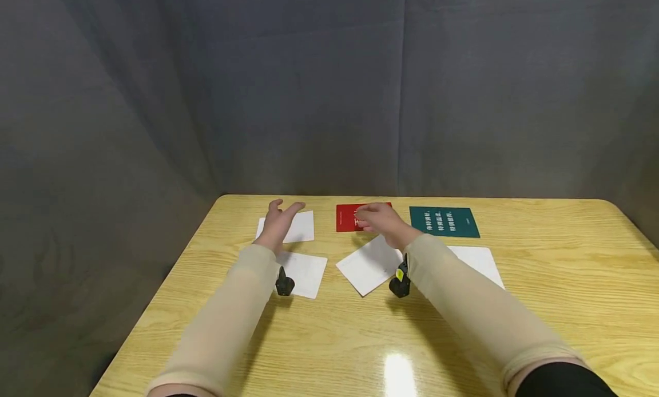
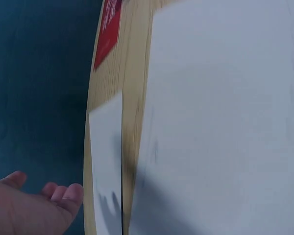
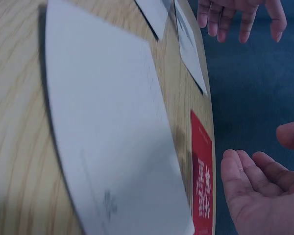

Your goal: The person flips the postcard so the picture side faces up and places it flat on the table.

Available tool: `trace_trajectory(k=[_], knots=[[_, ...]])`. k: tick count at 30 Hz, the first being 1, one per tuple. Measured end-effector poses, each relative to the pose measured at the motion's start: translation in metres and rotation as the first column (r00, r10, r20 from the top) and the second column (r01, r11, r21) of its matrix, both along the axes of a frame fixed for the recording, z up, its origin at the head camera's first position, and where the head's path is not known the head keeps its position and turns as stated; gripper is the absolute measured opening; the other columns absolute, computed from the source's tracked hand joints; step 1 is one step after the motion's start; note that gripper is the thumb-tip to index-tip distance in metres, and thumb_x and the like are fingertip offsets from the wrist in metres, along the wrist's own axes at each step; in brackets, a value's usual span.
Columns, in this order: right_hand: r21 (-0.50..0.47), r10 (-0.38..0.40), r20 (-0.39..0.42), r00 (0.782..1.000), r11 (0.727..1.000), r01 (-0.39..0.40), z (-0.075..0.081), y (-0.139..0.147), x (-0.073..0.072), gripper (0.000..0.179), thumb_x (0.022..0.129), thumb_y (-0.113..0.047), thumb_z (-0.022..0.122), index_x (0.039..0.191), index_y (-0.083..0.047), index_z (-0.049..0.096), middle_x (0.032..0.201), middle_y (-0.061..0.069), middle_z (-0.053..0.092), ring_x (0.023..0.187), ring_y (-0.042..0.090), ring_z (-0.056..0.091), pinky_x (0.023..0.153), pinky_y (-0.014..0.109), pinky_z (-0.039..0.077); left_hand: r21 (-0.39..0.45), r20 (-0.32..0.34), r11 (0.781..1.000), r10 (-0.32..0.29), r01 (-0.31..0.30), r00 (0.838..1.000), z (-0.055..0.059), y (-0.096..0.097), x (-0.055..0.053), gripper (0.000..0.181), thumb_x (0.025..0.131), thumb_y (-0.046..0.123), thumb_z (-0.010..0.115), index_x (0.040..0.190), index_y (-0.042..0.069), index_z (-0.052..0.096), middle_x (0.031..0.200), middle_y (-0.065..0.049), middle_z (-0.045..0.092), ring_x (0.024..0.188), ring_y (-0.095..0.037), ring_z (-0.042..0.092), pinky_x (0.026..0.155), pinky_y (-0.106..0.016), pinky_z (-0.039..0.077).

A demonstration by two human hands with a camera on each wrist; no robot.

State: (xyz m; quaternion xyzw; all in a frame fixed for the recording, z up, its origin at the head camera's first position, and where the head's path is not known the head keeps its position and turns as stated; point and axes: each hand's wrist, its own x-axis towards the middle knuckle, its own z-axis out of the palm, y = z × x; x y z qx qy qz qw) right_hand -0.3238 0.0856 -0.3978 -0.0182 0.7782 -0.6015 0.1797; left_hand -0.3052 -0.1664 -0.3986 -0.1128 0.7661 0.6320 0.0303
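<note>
My left hand point(image 1: 277, 226) hovers over the white card at the back left point(image 1: 302, 227), fingers spread and holding nothing. Nearer me, another white card point(image 1: 308, 276) lies partly beneath the left wrist. My right hand point(image 1: 383, 221) hangs above the red card point(image 1: 346, 218), which bears white lettering. In the right wrist view the fingers of that hand point(image 3: 264, 196) are loosely bent, with nothing between them and the thumb. A slanted white card point(image 1: 366, 266) lies below the right wrist. To the right of this hand is a dark green card point(image 1: 453, 222) with white characters.
One more white card point(image 1: 481, 261) is partly hidden by the right forearm. All the cards lie flat on a light wooden table point(image 1: 329, 334). Behind the table's far edge hangs a dark grey curtain point(image 1: 309, 99). A black wrist device point(image 1: 284, 282) sits on the left wrist.
</note>
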Motion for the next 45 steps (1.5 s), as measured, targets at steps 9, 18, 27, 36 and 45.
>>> trace_trajectory(k=[9, 18, 27, 36, 45], knots=[[-0.047, 0.019, -0.015, 1.000, 0.999, -0.020, 0.001, -0.021, 0.003, 0.047, 0.105, -0.017, 0.059, 0.145, 0.007, 0.048, 0.145, 0.023, 0.052, 0.130, 0.036, 0.055, 0.113, 0.044, 0.042, 0.014, 0.053, 0.998, 0.061, -0.062, 0.997, -0.003, -0.032, 0.004, 0.087, 0.100, 0.044, 0.058, 0.165, 0.012, 0.010, 0.167, -0.019, 0.015, 0.153, -0.038, 0.018, 0.119, -0.063, 0.020], [-0.066, 0.078, 0.012, 0.997, 0.995, -0.077, 0.001, -0.042, 0.009, 0.047, 0.105, -0.017, 0.059, 0.144, 0.008, 0.049, 0.144, 0.023, 0.055, 0.130, 0.036, 0.055, 0.112, 0.043, 0.043, -0.042, 0.099, 0.996, 0.084, -0.081, 0.992, 0.003, -0.053, 0.006, 0.087, 0.100, 0.050, 0.051, 0.165, 0.011, 0.008, 0.170, -0.016, 0.008, 0.155, -0.037, 0.012, 0.121, -0.062, 0.016], [-0.129, 0.122, 0.048, 0.991, 0.985, -0.115, -0.006, -0.058, 0.011, 0.054, 0.106, -0.015, 0.057, 0.151, 0.010, 0.040, 0.150, 0.025, 0.049, 0.137, 0.036, 0.050, 0.115, 0.043, 0.039, 0.006, 0.107, 0.994, 0.103, -0.105, 0.989, 0.003, -0.065, 0.016, 0.082, 0.102, 0.049, 0.049, 0.162, 0.007, 0.012, 0.169, -0.017, 0.009, 0.155, -0.036, 0.008, 0.122, -0.058, 0.011], [-0.125, 0.124, 0.083, 0.989, 0.986, -0.113, -0.007, -0.063, 0.013, 0.056, 0.105, -0.016, 0.059, 0.151, 0.010, 0.039, 0.152, 0.024, 0.045, 0.138, 0.037, 0.046, 0.114, 0.041, 0.040, 0.018, 0.128, 0.993, 0.116, -0.119, 0.985, -0.003, -0.063, 0.013, 0.083, 0.101, 0.047, 0.051, 0.163, 0.007, 0.012, 0.169, -0.017, 0.009, 0.155, -0.037, 0.008, 0.122, -0.059, 0.012], [-0.118, 0.138, 0.122, 0.983, 0.985, -0.124, -0.010, -0.067, 0.021, 0.055, 0.106, -0.016, 0.057, 0.151, 0.010, 0.039, 0.152, 0.023, 0.044, 0.139, 0.035, 0.045, 0.112, 0.039, 0.042, 0.005, 0.164, 0.996, 0.083, -0.085, 0.983, -0.008, -0.066, 0.018, 0.083, 0.102, 0.050, 0.047, 0.164, 0.009, 0.009, 0.170, -0.016, 0.003, 0.155, -0.040, 0.001, 0.120, -0.066, 0.009]])
